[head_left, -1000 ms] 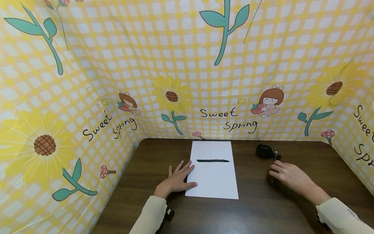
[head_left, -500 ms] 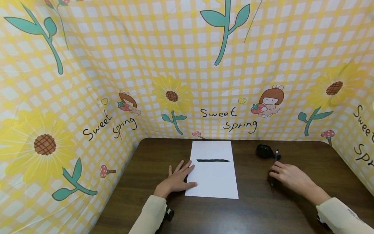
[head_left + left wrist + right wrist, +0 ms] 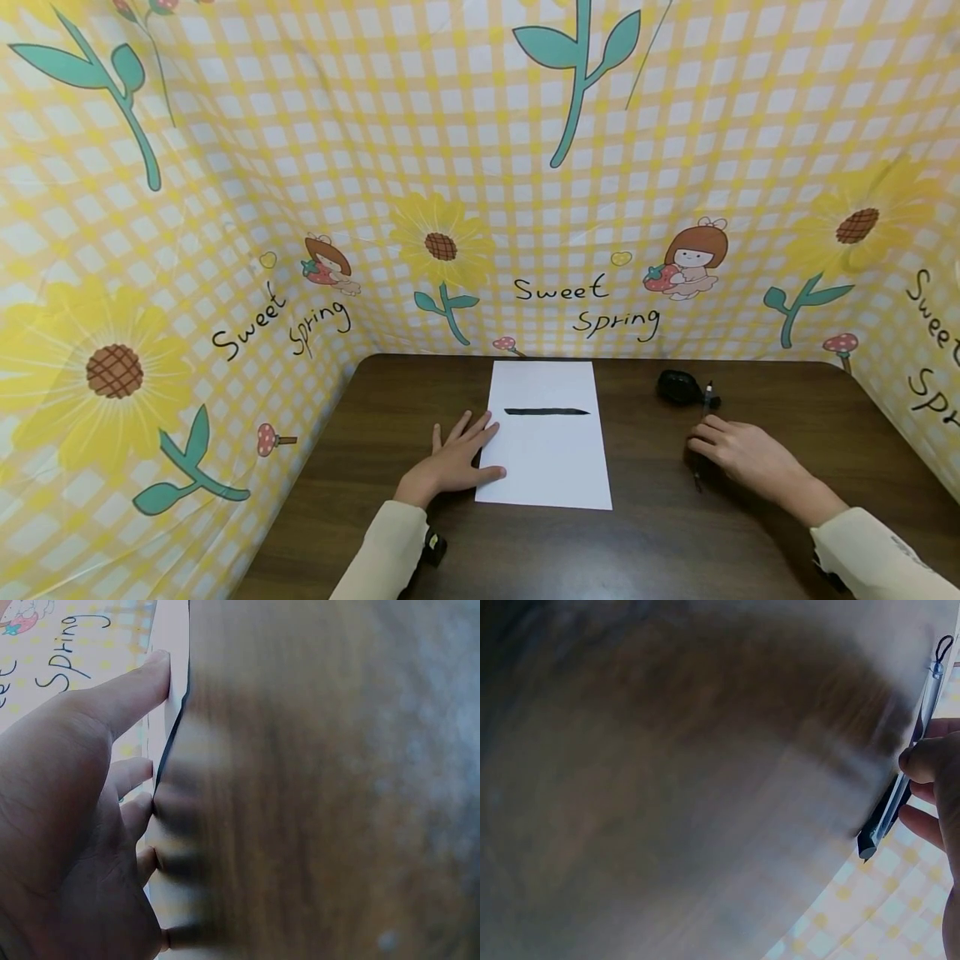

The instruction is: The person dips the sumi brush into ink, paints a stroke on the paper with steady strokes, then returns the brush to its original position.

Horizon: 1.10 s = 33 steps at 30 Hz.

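A sheet of white paper (image 3: 543, 467) with one thick black horizontal stroke (image 3: 547, 412) lies on the dark wooden table. My left hand (image 3: 453, 464) rests with spread fingers over the paper's left edge; the left wrist view shows its thumb (image 3: 142, 686) on the sheet. To the right of the paper, my right hand (image 3: 738, 450) pinches a calligraphy brush (image 3: 928, 697) between thumb and fingers. The brush has a slim shaft, a cord loop at the near end and a dark far end. That far end overlaps a black rounded bottle-like thing (image 3: 678, 387) in the head view.
The table (image 3: 525, 554) has its back edge against a yellow checked cloth (image 3: 555, 208) printed with flowers, which hangs behind and along both sides. A dark band shows at each wrist.
The right hand makes only a tiny shift, and the near end of the brush shows a little farther below the fingers than a second ago. The left hand and paper stay put.
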Motion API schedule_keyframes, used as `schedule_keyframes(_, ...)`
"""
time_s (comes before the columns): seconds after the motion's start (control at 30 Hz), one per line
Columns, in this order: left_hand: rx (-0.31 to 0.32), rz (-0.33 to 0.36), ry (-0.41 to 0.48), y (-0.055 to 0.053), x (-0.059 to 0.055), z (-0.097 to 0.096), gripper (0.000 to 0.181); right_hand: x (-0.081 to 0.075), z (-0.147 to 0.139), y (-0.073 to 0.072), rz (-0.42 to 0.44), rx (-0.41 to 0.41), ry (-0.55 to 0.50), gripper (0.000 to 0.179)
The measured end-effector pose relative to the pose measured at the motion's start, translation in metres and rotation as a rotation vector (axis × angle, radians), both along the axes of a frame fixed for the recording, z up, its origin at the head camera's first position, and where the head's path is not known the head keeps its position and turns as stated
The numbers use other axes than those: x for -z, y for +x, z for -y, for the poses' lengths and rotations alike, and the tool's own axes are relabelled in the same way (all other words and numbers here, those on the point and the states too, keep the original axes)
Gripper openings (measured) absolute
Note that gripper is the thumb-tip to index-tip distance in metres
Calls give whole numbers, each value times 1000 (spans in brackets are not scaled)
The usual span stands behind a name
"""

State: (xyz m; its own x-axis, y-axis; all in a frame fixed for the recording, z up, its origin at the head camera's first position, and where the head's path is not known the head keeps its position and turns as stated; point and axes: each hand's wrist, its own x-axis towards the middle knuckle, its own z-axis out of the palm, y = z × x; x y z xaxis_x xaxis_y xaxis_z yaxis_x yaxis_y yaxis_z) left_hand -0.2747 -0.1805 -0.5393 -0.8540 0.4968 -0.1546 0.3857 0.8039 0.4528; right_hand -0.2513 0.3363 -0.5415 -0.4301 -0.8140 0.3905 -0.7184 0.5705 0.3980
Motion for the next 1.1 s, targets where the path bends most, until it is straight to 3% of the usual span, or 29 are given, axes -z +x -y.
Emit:
schedule_keyframes(0.33,-19,-2,-62,-2,3,-1,88,1,1,2,-12,17,-10,78)
schedule_keyframes(0.47,-17,-2,-54,-2,1,-1,88,1,1,4,7,49,-5,10)
schedule_keyframes(0.5,-17,-1,-51,-1,1,-1,88,0,1,4,6,60,-5,18)
schedule_keyframes(0.57,-16,2,-45,-1,1,-1,88,-1,2,6,4,81,-11,52)
schedule_keyframes(0.67,-17,2,-39,-2,2,0,88,-4,3,8,-9,103,-31,55)
schedule_keyframes(0.77,-13,3,-33,-3,3,2,89,-9,3,8,-12,88,-85,7)
schedule_keyframes(0.9,-8,11,-9,-4,0,3,89,-16,1,8,-24,72,-164,73)
schedule_keyframes(1.1,-21,31,40,-5,-4,5,87,-32,0,13,-56,108,-265,71)
